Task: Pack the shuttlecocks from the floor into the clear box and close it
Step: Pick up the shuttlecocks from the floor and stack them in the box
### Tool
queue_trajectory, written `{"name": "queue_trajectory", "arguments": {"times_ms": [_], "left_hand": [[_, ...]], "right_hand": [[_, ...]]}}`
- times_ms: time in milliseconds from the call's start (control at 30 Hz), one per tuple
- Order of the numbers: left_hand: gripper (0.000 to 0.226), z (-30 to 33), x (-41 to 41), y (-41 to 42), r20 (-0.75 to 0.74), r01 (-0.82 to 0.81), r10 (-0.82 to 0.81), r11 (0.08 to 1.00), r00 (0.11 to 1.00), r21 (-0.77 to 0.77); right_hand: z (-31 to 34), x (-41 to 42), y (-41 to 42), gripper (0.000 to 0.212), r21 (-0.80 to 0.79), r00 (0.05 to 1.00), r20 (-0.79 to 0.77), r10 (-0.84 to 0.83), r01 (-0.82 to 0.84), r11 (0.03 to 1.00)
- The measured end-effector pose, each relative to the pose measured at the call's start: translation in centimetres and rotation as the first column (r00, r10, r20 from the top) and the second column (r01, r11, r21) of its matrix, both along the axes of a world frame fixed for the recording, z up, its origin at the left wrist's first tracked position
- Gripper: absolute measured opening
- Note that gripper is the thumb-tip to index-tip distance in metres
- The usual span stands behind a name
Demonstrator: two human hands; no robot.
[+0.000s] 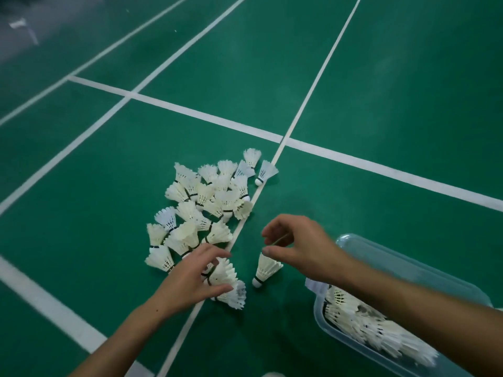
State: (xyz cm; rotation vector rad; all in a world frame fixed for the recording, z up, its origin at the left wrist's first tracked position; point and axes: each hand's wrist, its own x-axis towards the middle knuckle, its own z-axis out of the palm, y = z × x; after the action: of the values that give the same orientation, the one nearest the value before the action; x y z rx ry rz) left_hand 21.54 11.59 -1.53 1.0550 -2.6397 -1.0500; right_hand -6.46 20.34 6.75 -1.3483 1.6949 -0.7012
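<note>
My left hand [196, 278] grips light, crushable shuttlecocks [223, 278] by their feathers, my right hand [296, 243] hovers open; I'd pinch the corks.

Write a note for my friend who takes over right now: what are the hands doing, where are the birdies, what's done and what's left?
Left hand: fingers curled round a shuttlecock at the near edge of the pile.
Right hand: empty, fingers loosely curled, above a lone shuttlecock lying on the green floor.
Clear box: lower right, open, already holding rows of packed shuttlecocks. No lid in sight.
Done: part of the packing.
Left: move the pile and the loose ones into the box, then close it.
</note>
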Motion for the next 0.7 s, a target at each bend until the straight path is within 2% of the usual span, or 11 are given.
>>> {"name": "queue_trajectory", "arguments": {"times_ms": [133,233,333,500,700], "left_hand": [[0.069,-1.8,-0.5,-0.6,0.178,0.211,-0.184,0.966,0.967,-0.146],[0.071,-2.4,-1.5,-0.8,0.363,0.438,-0.331,0.857,0.871,-0.27],[0.071,-2.5,-2.3,-1.0,0.49,0.577,-0.412,0.777,0.768,-0.25],[0.051,-3.0,-3.3,-1.5,0.531,0.631,-0.447,0.74,0.72,-0.233],[0.031,-3.6,-3.0,-2.3,0.453,0.56,-0.426,0.799,0.783,-0.218]], "right_hand": [[-4.3,1.6,-1.5,0.03,0.092,0.998,-0.052,0.022,-0.017,0.996],[-6.6,2.3,-1.7,0.038,0.179,0.992,-0.112,0.063,-0.042,0.983],[-8.5,2.7,-1.9,0.045,0.248,0.983,-0.167,0.075,-0.032,0.968],[-10.1,3.5,-2.1,0.051,0.301,0.976,-0.204,0.079,-0.014,0.954],[-10.1,3.9,-2.0,0.051,0.281,0.983,-0.186,0.009,0.045,0.959]]}}
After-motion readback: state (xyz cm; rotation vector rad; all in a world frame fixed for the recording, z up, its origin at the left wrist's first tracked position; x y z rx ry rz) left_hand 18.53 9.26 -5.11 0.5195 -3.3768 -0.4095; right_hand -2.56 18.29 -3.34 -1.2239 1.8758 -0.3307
